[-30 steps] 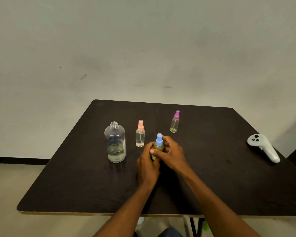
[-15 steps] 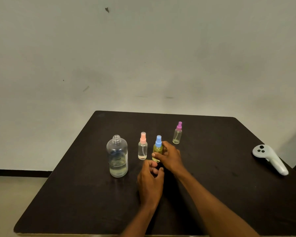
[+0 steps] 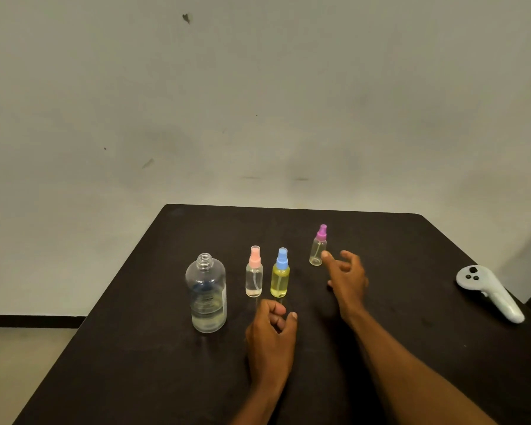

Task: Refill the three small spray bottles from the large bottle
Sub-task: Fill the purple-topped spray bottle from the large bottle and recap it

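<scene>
Head view: large bottle [image 3: 206, 294] uncapped, upright at left of desk [image 3: 135, 348], part-filled. Pink-capped bottle [image 3: 254, 273] and blue-capped bottle [image 3: 280, 273] just beside it, the blue one yellow and full. Right hand [image 3: 347, 279] empty, fingers [image 3: 328, 256] spread, almost touching purple-capped bottle [image 3: 318, 246]. Left hand [image 3: 272, 332] loosely curled, empty. Judged: reaching for third refill. Next: grasp, unscrew sprayer.

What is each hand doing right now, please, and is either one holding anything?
Left hand: loosely curled, holding nothing, just in front of the blue-capped bottle.
Right hand: open, empty, fingers reaching toward the purple-capped bottle.
</scene>
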